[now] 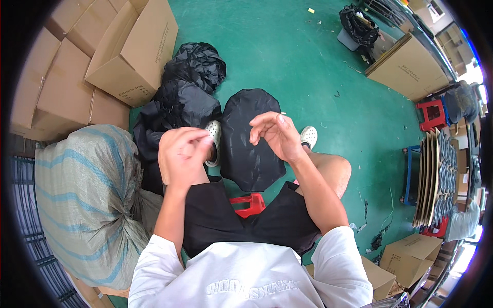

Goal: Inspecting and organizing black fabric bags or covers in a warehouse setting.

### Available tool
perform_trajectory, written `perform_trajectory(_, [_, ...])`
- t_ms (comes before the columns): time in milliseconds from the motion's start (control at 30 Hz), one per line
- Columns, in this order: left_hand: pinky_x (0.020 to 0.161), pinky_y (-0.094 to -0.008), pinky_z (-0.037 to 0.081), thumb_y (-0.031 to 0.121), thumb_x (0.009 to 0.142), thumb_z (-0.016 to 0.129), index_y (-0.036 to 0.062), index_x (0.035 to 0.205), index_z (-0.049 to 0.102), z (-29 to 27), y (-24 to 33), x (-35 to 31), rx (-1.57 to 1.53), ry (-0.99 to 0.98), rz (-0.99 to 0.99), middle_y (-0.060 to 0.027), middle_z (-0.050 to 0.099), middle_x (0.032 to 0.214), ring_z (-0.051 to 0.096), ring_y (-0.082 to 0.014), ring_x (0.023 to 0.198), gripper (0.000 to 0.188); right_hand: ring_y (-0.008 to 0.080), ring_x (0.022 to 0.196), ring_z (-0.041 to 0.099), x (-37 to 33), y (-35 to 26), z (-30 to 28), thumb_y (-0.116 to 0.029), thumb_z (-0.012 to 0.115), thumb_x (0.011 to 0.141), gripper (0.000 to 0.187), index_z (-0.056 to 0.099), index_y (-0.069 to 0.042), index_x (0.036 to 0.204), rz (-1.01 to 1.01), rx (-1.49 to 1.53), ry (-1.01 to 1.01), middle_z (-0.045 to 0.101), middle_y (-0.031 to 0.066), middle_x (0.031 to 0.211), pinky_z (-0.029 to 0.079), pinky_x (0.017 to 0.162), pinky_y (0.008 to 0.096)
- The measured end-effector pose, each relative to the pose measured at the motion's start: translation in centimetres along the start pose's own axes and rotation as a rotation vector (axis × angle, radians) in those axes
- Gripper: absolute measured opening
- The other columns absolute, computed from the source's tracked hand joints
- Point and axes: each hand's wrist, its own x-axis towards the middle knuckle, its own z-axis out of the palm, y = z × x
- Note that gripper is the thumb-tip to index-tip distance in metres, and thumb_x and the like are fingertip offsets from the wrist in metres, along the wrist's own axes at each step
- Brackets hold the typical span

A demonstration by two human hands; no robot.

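Both my hands are raised in front of me over my lap, with a gap between them. My left hand is slightly blurred; its fingers and thumb are loosely bent toward the right, and I see nothing held in it. Loosely curved fingers, apart from the thumb, show on my right hand, which is also without anything in it. Below and between the hands a black oval piece of smooth fabric lies between my feet. The right hand overlaps its upper right part in the view but does not visibly touch it.
Crumpled black fabric is heaped left of my feet, beside a striped woven sack and cardboard boxes. A red plastic seat edge shows between my legs. Right stand a stack of cardboard sheets and a red stool.
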Motion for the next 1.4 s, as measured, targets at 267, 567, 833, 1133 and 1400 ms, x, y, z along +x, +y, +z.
perform_trajectory(267, [0.067,-0.0241,0.046,0.003,0.079,0.074,0.0009,0.093,0.071,5.5,2.4,0.5,-0.358,-0.086,-0.134,-0.0069,0.068,0.088,0.064,-0.0128,0.078,0.014,0.0222,0.081,0.064,-0.3,0.3,0.2,-0.047,0.042,0.099,0.058,0.064,0.006,0.107,0.015,-0.061,-0.051,0.066,0.016,0.089,0.05,0.073,0.0336])
perform_trajectory(567, [0.064,-0.0299,0.05,-0.001,0.071,0.078,0.0011,0.087,0.071,7.0,1.9,0.2,-0.064,0.217,0.108,-0.0086,0.068,0.081,0.065,-0.0204,0.075,0.018,0.0175,0.081,0.063,-0.5,0.2,0.7,-0.047,0.047,0.098,0.055,0.063,0.002,0.118,0.009,-0.212,-0.067,0.067,0.0104,0.089,0.047,0.074,0.0298])
perform_trajectory(833, [0.065,-0.0297,0.048,-0.007,0.071,0.075,0.0,0.086,0.071,7.0,2.0,0.2,0.017,0.207,0.17,-0.0097,0.069,0.079,0.064,-0.0212,0.073,0.017,0.0158,0.08,0.062,-0.7,0.1,0.9,-0.044,0.047,0.099,0.052,0.063,0.001,0.119,-0.017,-0.317,-0.051,0.066,0.0085,0.086,0.047,0.073,0.0293])
perform_trajectory(1133, [0.064,-0.0331,0.05,-0.002,0.068,0.074,0.0021,0.078,0.066,7.1,1.3,0.0,0.015,0.187,0.12,-0.0078,0.067,0.075,0.064,-0.0246,0.07,0.013,0.0152,0.079,0.062,-0.7,0.3,0.8,-0.04,0.046,0.1,0.048,0.064,0.001,0.118,-0.008,-0.362,-0.064,0.066,0.0078,0.084,0.047,0.071,0.0292])
perform_trajectory(1400, [0.061,-0.0289,0.048,-0.002,0.071,0.074,0.0015,0.079,0.066,7.4,1.0,-0.4,-0.112,0.153,-0.035,-0.0067,0.066,0.075,0.062,-0.0182,0.068,0.011,0.0119,0.076,0.06,-0.8,0.4,0.5,-0.035,0.049,0.1,0.042,0.066,0.002,0.11,-0.003,-0.336,-0.021,0.065,0.0058,0.081,0.048,0.069,0.0259])
